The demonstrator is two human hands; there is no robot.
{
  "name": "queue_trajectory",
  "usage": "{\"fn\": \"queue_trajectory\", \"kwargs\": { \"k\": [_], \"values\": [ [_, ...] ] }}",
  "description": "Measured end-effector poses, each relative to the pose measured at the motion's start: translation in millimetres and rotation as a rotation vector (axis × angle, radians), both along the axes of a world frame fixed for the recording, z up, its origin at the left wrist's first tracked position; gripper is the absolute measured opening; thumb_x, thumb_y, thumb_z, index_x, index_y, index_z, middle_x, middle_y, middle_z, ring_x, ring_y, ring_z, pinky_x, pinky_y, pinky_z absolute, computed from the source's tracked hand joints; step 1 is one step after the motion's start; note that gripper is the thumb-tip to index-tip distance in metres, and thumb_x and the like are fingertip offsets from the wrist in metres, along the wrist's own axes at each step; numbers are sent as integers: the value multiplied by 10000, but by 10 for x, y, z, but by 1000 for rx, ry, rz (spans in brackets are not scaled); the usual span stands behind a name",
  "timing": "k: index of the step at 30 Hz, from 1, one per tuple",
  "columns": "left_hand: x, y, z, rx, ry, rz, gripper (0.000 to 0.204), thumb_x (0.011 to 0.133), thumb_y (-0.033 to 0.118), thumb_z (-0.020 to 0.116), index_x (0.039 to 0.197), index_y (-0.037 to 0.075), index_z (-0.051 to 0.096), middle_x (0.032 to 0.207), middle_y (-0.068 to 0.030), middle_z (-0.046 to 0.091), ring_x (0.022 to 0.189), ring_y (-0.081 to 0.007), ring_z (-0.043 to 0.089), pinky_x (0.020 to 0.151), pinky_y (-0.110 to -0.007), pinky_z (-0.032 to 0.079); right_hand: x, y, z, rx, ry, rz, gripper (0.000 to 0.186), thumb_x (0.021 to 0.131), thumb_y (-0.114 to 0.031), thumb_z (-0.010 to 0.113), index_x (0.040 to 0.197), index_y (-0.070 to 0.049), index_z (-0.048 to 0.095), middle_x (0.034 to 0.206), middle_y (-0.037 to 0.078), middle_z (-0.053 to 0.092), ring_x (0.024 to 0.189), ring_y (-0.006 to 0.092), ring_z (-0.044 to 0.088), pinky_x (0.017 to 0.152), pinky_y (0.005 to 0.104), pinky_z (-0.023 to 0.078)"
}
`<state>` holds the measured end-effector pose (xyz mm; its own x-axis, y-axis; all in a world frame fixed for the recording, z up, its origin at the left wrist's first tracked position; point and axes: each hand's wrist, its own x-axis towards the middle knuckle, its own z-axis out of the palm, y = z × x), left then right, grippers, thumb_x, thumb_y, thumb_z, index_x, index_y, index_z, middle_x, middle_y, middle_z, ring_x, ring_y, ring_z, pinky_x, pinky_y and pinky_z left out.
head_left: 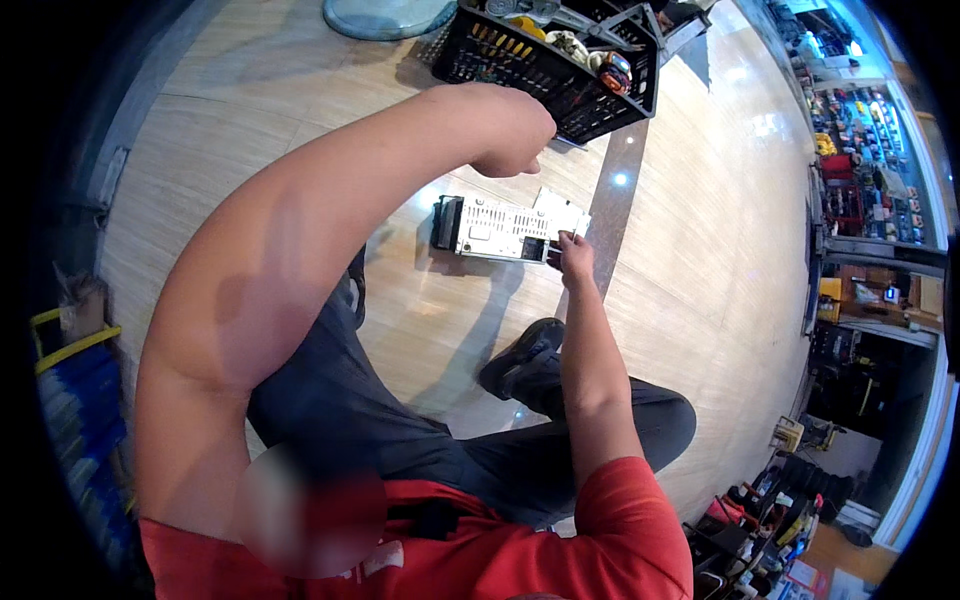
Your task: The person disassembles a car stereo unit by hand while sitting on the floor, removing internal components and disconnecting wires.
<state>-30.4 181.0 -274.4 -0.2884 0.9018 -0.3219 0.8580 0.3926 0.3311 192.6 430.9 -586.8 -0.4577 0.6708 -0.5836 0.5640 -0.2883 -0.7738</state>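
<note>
On the tiled floor in front of me lies a silver metal box [500,228] with slotted vents and a black front at its left end, resembling a car stereo. A pale flat plate [563,213] sticks out at its far right corner. My right hand [576,262] is at the box's right end, fingers closed on its edge beside the plate. My left arm arches high over the floor, and my left hand [512,130] hangs bent above and beyond the box, close to a black plastic crate [515,65]. Most of the left fingers are hidden behind the hand.
Tools and loose parts fill the crate. A round grey-blue seat or lid [388,16] stands at the far left. My shoe [522,358] and bent legs lie near the box. Stocked shelves [870,160] line the right; blue crates [82,440] stand at left.
</note>
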Motion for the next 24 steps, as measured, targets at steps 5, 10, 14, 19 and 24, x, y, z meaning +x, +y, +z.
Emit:
{"fn": "queue_trajectory", "kwargs": {
  "k": [5,10,14,19,24],
  "values": [
    [52,31,-34,-9,21,-75,379,900,287,644,1153,6,616,1108,-200,663,1062,-358,624,912,-441,497,-15,-328,104,-1,-16,-31,197,956,-232,587,1065,-68,601,867,63,610,671,175,612,557,343,550],
    [102,8,77,80,-21,-72,357,904,285,641,1133,11,640,1108,-203,665,1071,-356,626,904,-444,504,-8,-392,124,49,-66,-24,218,940,-246,599,1073,-75,624,824,36,604,693,181,617,571,384,567],
    [127,-8,139,34,-14,-76,353,904,282,641,1132,13,642,1108,-208,665,1063,-360,629,901,-450,506,-4,-426,156,77,-76,9,233,942,-253,593,1076,-66,634,835,39,607,681,190,620,567,387,565],
    [78,1,32,27,-14,-62,354,904,282,640,1137,15,640,1115,-206,664,1061,-362,630,901,-452,508,-51,-364,740,474,-366,416,326,927,-307,621,1137,-61,665,822,156,690,741,253,688,618,403,558],
    [99,9,-18,-19,-2,-52,367,901,279,640,1177,39,615,1167,-194,647,1100,-355,609,925,-442,494,-98,-264,1662,798,-377,798,451,890,-371,658,1114,19,640,986,291,667,980,421,643,855,461,503]
  ]
}}
